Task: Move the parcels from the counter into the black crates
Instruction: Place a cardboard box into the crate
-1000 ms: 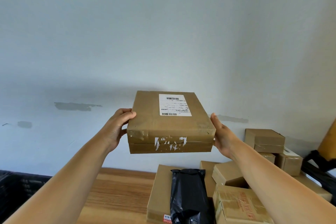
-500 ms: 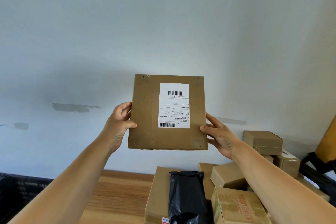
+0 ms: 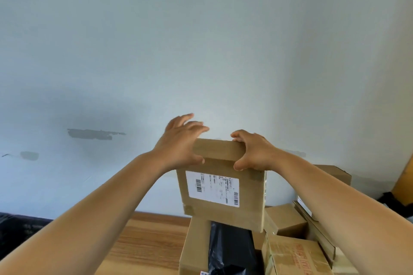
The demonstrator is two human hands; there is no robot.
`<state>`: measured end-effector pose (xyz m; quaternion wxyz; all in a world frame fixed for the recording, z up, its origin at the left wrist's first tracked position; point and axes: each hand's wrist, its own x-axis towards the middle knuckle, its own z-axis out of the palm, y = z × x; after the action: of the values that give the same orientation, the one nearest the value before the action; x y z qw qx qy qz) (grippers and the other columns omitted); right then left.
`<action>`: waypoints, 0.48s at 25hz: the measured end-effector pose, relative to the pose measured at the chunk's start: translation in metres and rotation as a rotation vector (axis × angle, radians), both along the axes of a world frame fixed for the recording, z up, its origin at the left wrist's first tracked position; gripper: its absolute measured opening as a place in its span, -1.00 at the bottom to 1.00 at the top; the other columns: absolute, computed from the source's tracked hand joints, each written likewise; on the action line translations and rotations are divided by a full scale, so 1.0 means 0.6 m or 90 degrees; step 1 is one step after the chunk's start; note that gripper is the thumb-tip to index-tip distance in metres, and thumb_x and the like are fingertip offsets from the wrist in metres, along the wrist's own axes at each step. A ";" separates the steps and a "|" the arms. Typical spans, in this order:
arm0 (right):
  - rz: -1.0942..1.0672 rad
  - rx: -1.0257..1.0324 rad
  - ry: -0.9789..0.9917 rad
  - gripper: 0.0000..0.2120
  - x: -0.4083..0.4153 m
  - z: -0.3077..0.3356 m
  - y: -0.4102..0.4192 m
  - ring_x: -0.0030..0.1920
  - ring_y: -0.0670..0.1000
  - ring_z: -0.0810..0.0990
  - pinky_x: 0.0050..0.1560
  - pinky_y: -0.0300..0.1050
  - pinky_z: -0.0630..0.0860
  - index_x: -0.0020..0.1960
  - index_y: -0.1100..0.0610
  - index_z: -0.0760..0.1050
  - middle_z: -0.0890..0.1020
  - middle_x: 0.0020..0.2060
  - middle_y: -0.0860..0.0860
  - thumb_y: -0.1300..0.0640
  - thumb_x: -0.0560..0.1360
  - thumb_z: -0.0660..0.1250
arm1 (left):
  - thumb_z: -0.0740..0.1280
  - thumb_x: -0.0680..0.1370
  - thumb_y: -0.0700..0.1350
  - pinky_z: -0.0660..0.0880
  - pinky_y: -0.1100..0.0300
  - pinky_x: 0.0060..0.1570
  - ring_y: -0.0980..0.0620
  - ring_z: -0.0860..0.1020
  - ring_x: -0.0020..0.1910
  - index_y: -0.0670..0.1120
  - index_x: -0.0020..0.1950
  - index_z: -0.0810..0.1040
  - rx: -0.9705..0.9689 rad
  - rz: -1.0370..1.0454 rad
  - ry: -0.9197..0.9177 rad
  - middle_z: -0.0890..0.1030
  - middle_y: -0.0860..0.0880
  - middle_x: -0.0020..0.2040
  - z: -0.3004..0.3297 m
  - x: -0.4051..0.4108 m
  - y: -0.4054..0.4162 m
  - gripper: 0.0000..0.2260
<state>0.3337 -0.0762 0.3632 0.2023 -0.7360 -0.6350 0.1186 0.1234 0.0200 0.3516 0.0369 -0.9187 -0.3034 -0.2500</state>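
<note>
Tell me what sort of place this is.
Probably a parcel sorting or mailroom spot: taped cardboard parcels piled on a wooden counter, a labelled box in hand, a black crate beside.

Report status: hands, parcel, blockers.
Left hand fingers straight, thumb on flat brown cardboard parcel; right hand gripping its top edge. Parcel airborne. Black crate far left, unobstructed.
</note>
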 end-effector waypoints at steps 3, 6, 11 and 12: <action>0.048 -0.011 -0.150 -0.19 -0.024 0.020 0.001 0.41 0.06 0.22 0.49 -0.06 0.03 0.45 -0.01 0.19 0.44 0.33 -0.08 0.09 0.29 0.48 | 0.43 0.35 0.12 -0.07 0.11 0.48 0.06 -0.06 0.53 0.06 0.49 0.23 -0.043 0.001 0.177 0.29 0.12 0.47 -0.003 0.016 0.005 -0.25; 0.084 -0.014 -0.196 -0.20 -0.037 0.045 -0.002 0.40 0.03 0.28 0.50 -0.06 -0.19 0.46 0.00 0.17 0.42 0.36 -0.05 0.12 0.32 0.47 | 0.44 0.35 0.10 0.04 0.06 0.44 0.00 0.04 0.52 0.04 0.52 0.14 -0.120 0.006 0.204 0.31 0.05 0.43 -0.007 0.019 0.018 -0.18; 0.097 0.055 -0.339 -0.13 -0.041 0.064 -0.006 0.43 0.05 0.23 0.51 0.06 -0.25 0.53 -0.05 0.07 0.39 0.36 0.00 0.03 0.34 0.44 | 0.52 0.25 0.04 0.51 0.06 -0.01 0.04 0.46 0.08 0.06 0.31 0.34 -0.216 -0.017 0.050 0.43 0.09 0.10 -0.004 0.013 0.024 -0.32; 0.082 0.127 -0.388 -0.12 -0.039 0.061 -0.006 0.50 0.06 0.11 0.51 0.08 -0.27 0.55 -0.05 0.02 0.31 0.43 0.02 -0.01 0.36 0.42 | 0.52 0.22 0.05 0.51 0.06 -0.04 0.05 0.48 0.04 0.06 0.28 0.36 -0.216 -0.004 0.006 0.44 0.10 0.08 -0.004 0.007 0.023 -0.33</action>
<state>0.3105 -0.0797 0.4000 0.0662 -0.6725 -0.7202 -0.1574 0.1276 0.0338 0.3494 -0.1180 -0.9139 -0.3383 -0.1908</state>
